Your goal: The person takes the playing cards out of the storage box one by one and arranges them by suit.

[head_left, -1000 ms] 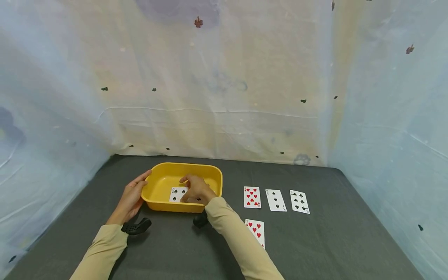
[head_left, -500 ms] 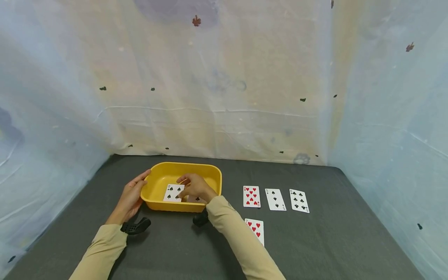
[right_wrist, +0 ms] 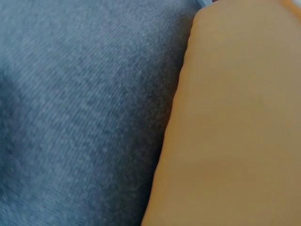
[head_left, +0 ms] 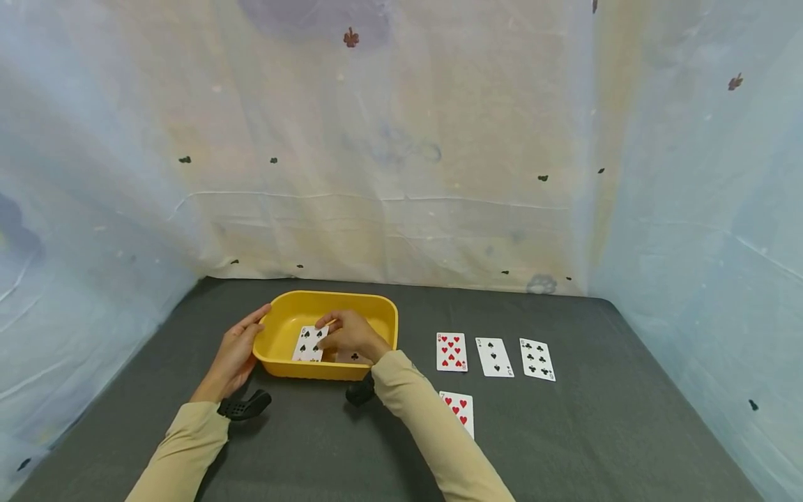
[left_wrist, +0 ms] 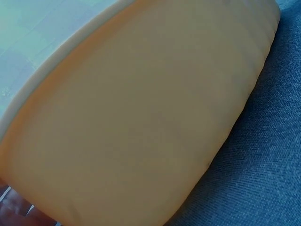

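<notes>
At its left end, a yellow plastic tub (head_left: 301,371) is held by my left hand (head_left: 233,357), thumb at the rim and fingers along the outside. My right hand (head_left: 353,336) reaches inside and pinches a spades playing card (head_left: 306,344), apparently a six, by its right side. The card is tilted up, face toward me. A clubs card (head_left: 353,357) lies on the tub floor under the right hand, partly hidden. Both wrist views are mostly filled by the outer tub wall (left_wrist: 131,113); neither shows the grip.
Right of the tub, a hearts card (head_left: 452,352), a spades card (head_left: 494,358) and a clubs card (head_left: 537,360) lie in a row face up. Nearer me, the right sleeve (head_left: 433,425) partly covers a seven of hearts (head_left: 463,408). Dark cloth (head_left: 602,418) covers the table.
The spades card has come up and shifted left in my right hand, tilting further and uncovering the clubs card beneath. My left hand and the tub have stayed in place.
</notes>
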